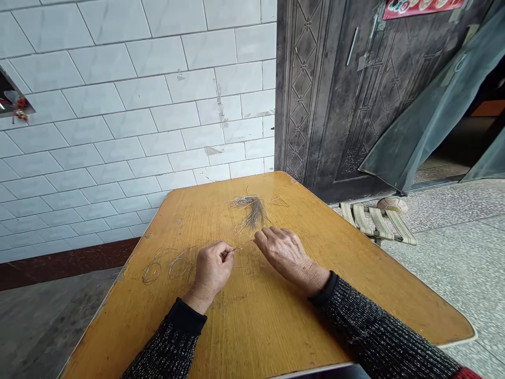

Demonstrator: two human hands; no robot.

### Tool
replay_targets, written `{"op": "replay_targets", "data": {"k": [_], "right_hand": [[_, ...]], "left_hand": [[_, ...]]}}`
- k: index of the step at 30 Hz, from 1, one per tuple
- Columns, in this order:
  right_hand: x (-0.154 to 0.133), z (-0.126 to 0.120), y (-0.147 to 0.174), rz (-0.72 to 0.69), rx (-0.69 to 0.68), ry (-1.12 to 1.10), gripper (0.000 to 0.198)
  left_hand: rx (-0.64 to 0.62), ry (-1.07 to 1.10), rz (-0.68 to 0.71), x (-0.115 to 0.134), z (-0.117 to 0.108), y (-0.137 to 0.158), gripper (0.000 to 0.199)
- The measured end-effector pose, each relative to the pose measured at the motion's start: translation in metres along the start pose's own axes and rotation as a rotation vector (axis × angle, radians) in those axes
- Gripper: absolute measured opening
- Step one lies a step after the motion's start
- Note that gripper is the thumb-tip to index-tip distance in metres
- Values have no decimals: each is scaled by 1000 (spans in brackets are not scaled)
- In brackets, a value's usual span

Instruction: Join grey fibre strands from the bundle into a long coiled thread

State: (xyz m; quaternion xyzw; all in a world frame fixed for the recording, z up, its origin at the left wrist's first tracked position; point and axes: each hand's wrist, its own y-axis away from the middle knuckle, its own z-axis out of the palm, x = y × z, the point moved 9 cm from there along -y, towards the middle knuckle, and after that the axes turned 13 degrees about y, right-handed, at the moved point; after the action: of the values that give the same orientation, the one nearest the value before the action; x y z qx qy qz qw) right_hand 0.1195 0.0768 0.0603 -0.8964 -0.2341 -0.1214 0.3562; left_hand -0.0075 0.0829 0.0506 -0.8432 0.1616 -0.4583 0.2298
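Note:
Above the middle of the wooden table, my left hand point(215, 267) is closed in a pinch on a thin wire point(242, 245). The wire runs across to my right hand point(282, 252), whose fingers are pressed together on its other end. Just beyond my right hand lies a bent bundle of thin grey wires point(254, 210), with loose ends fanning out. Left of my left hand are several loosely coiled wires point(152, 271), flat on the tabletop and partly hidden behind that hand.
The wooden table point(268, 326) reaches to a white tiled wall point(150, 105). A dark carved door point(347, 105) stands at the back right, with a grey-green curtain point(437, 110) beside it. A folding stool with striped straps point(381, 223) sits off the table's right edge.

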Motion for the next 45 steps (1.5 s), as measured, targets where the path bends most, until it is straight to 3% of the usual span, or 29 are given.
{"op": "replay_targets", "data": {"k": [3, 6, 8, 12, 15, 18, 20, 24, 29, 34, 37, 39, 43, 45], "right_hand": [[16, 5, -1, 96, -32, -68, 22], [34, 19, 1, 288, -133, -241, 22], [30, 31, 3, 347, -185, -525, 24], [-6, 58, 2, 367, -303, -1283, 24], [-19, 74, 2, 448, -352, -1495, 21], [-16, 80, 4, 501, -360, -1423, 16], [-12, 78, 5, 481, -371, -1252, 14], [-17, 63, 3, 307, -406, -733, 13], [-33, 57, -1, 117, -437, -321, 22], [-34, 58, -5, 88, -436, -315, 26], [-18, 58, -4, 150, -414, -367, 26], [2, 59, -1, 244, -391, -382, 27], [41, 71, 6, 421, -357, -442, 26], [55, 79, 10, 483, -353, -464, 26]], "left_hand": [[43, 64, -66, -10, -11, -4, 11], [122, 110, -143, -19, -26, -8, 10], [150, 104, -184, -23, -30, -9, 10], [64, 57, -191, -22, -17, -5, 11], [-12, 61, -160, -19, -5, -2, 12], [-104, 85, -148, -21, -1, -3, 16], [-88, 47, -150, -24, -9, -7, 24], [69, -69, -112, -27, -33, -13, 28], [48, -197, 2, -18, -24, -11, 25], [9, -217, 29, -14, -15, -9, 23], [-25, -157, 54, -10, -11, -8, 19], [-138, -116, 124, -3, 0, -5, 16], [-487, -195, 271, 9, 32, 13, 12], [-537, -276, 290, 7, 37, 18, 14]]}}
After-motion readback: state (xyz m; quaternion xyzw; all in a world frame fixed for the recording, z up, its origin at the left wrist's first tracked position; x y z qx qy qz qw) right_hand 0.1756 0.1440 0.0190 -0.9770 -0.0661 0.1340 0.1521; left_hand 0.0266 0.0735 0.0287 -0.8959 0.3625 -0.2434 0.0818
